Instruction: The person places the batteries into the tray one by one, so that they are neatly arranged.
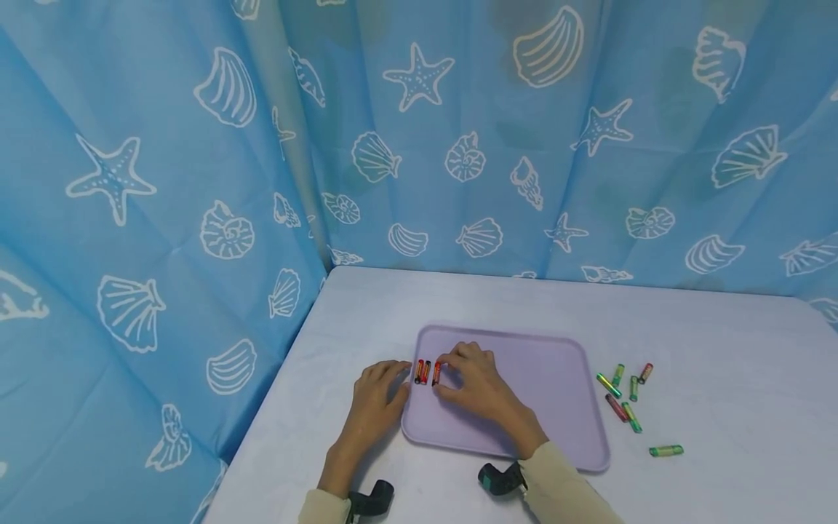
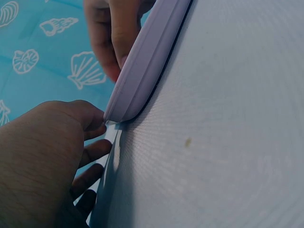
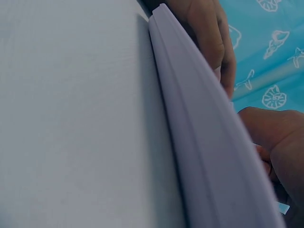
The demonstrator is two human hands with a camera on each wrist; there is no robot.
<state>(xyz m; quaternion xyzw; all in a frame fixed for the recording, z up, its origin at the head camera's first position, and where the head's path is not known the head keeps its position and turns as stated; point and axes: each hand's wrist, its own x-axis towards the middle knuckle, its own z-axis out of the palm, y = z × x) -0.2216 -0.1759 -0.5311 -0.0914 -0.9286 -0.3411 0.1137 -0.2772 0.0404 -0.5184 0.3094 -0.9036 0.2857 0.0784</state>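
Note:
A lilac tray (image 1: 543, 378) lies on the white-covered table. Two red-and-black batteries (image 1: 426, 372) lie side by side along its left end. Just right of them, my right hand (image 1: 481, 386) pinches another red battery (image 1: 436, 373) between thumb and finger, over the tray floor. My left hand (image 1: 376, 400) is at the tray's left edge, its fingers loosely bent and touching the rim. In the left wrist view the left hand (image 2: 52, 147) has its thumb by the tray's corner (image 2: 124, 111). The tray wall hides the batteries from both wrist views.
Right of the tray, several green batteries (image 1: 666, 451) and a couple of red ones (image 1: 616, 407) lie scattered on the table (image 1: 720, 364). A blue shell-patterned curtain (image 1: 432, 182) hangs behind and to the left. Black wrist devices (image 1: 500, 480) sit at both sleeves.

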